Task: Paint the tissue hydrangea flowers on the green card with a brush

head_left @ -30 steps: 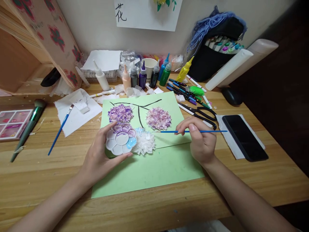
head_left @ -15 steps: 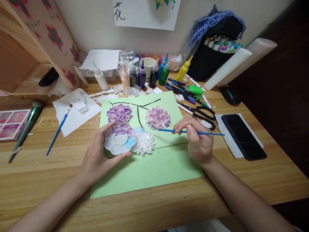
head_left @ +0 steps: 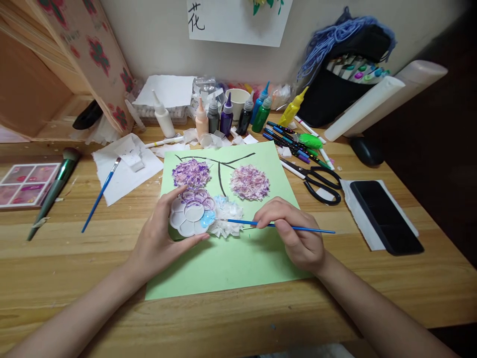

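Between thumb and fingers, my left hand (head_left: 158, 236) holds a white flower-shaped paint palette (head_left: 188, 226) with purple smears and a blue paint puddle. My right hand (head_left: 294, 233) grips a thin blue paintbrush (head_left: 257, 223), its tip at the blue well's edge; whether it touches, I cannot tell. Partly behind the palette lies a fluffy white paper flower (head_left: 229, 223) with blue dabs on top. Two purple-and-pink paper flowers, one at left (head_left: 192, 173) and one at right (head_left: 249, 182), sit on the green paper (head_left: 231, 263) below black drawn branches.
Paint bottles (head_left: 226, 119) and a paper cup (head_left: 242, 102) line the back. Right of the paper lie markers (head_left: 286, 139), black scissors (head_left: 322, 179) and a phone (head_left: 387, 214). Another blue brush (head_left: 100, 196) rests on a tissue (head_left: 145, 164) at left, near a makeup brush (head_left: 55, 194).
My right hand has moved the brush left and down, from above the green paper to the palette's blue paint. The view has shifted slightly; my left hand keeps holding the palette.
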### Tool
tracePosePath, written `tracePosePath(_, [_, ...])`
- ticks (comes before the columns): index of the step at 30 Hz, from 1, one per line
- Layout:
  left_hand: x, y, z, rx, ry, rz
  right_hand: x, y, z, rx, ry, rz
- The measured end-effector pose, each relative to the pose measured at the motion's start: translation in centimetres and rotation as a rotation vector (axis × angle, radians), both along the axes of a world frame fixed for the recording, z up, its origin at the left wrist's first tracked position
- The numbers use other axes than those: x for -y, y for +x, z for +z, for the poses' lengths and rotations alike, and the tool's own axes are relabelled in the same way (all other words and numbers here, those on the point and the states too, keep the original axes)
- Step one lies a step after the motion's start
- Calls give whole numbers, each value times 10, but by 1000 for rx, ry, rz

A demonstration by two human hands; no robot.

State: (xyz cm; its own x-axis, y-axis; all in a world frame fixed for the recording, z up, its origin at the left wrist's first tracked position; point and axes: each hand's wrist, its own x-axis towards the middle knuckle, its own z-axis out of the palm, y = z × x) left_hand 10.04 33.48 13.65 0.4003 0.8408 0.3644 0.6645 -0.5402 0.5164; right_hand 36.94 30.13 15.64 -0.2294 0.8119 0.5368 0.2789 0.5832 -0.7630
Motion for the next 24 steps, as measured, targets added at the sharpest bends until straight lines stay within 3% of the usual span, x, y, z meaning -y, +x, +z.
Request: tracePosePath(24, [0,0,1,-17,-5,4,-1,0,6,80,64,57])
